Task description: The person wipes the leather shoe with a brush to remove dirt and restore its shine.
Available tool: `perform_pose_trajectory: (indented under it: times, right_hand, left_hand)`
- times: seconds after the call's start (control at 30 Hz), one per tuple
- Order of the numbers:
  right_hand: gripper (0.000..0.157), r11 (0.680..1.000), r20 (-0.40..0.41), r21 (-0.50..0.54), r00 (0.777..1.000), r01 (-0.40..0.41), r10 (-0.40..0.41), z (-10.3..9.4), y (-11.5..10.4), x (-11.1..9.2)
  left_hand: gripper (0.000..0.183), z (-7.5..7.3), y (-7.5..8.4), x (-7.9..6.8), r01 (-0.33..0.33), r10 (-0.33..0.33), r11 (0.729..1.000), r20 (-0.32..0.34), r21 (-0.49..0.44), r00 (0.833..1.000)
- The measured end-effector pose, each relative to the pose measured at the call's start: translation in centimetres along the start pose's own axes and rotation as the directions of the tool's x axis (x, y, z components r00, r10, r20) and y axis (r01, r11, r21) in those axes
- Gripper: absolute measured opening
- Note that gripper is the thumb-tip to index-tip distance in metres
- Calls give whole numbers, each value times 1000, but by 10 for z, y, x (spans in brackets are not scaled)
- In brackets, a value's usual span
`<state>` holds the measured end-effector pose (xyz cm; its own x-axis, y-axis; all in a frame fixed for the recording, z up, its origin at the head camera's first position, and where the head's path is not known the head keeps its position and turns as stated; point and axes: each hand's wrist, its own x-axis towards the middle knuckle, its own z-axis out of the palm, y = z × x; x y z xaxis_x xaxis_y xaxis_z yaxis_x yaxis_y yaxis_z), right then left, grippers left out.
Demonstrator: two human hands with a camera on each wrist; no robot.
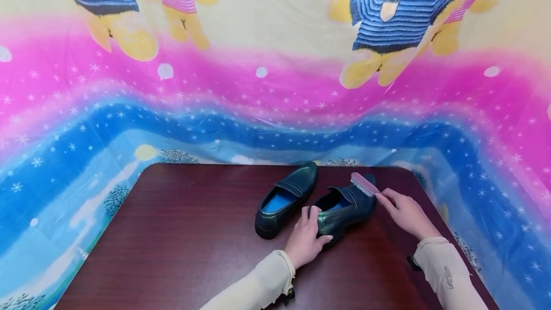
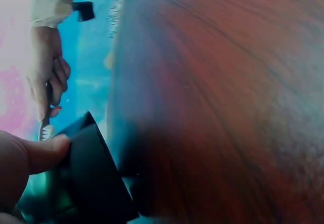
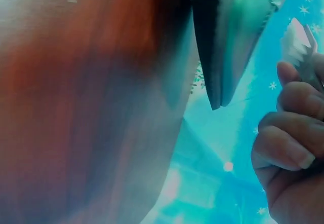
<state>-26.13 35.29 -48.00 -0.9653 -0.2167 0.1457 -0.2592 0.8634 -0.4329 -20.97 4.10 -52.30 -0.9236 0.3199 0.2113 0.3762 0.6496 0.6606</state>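
My left hand (image 1: 306, 239) grips the heel of a dark loafer (image 1: 350, 212), its thumb on the near side and fingers over the back rim. In the left wrist view the thumb presses beside the black heel block (image 2: 98, 176) of that shoe. A pink brush (image 1: 363, 184) with white bristles is held by its handle in my right hand (image 1: 406, 212). The bristles face down over the loafer's front upper. In the right wrist view the fingers curl round the handle below the brush head (image 3: 298, 40), near the shoe's toe (image 3: 238, 57).
The matching loafer (image 1: 284, 200), with a blue insole, stands left of the held one on the dark reddish-brown table (image 1: 181, 233). A patterned cloth (image 1: 258, 94) with bears and snowflakes hangs behind the table and along its sides.
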Motion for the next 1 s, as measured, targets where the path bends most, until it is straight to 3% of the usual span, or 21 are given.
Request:
perform_pose_trajectory:
  times: [0.23, 0.53, 0.8, 1.0]
  right_hand:
    - [16, 998, 101, 54, 995, 19, -24, 7, 9, -19]
    - [21, 987, 232, 147, 972, -62, 26, 16, 21, -25]
    - [22, 998, 103, -67, 995, -8, 15, 17, 39, -16]
    - [24, 989, 45, -140, 998, -47, 54, 19, 52, -4]
  left_hand:
    - [51, 9, -1, 0, -91, 112, 958, -62, 272, 992]
    - [48, 9, -2, -2, -136, 160, 935, -47, 328, 986]
    - [48, 7, -2, -3, -146, 168, 929, -38, 340, 985]
    - [47, 7, -1, -3, -144, 163, 929, -27, 342, 986]
